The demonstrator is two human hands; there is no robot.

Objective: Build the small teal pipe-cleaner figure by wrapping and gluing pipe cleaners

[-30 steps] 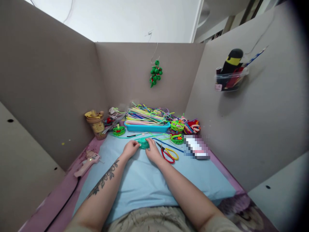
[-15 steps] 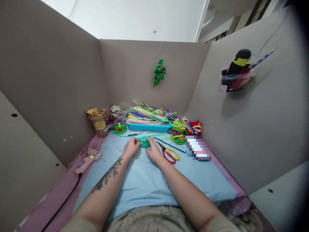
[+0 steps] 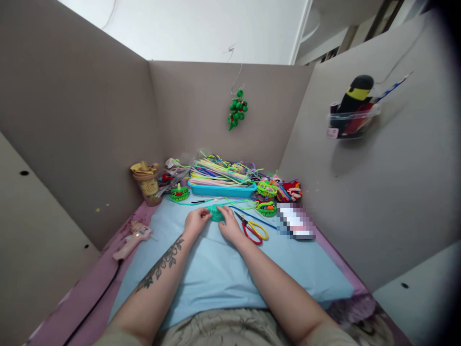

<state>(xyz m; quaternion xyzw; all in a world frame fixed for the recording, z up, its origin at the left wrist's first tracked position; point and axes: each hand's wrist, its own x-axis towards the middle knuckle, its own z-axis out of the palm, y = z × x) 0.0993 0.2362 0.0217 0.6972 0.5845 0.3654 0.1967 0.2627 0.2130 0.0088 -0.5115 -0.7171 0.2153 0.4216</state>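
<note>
We hold one teal fuzzy piece (image 3: 216, 214) between pinched left hand (image 3: 197, 221) and loosely curled right hand (image 3: 230, 227); beyond it sits one blue tray (image 3: 223, 191), rightward one scissors pair (image 3: 255, 231).

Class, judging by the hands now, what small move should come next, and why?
Probably a gentle press on the teal piece's near edge with the left hand, since that hand is right beside it and the right hand holds the other side.

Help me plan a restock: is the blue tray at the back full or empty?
Full: multicoloured strands rise in a heap above the rim of the blue tray; how deep they go is hidden.
</note>
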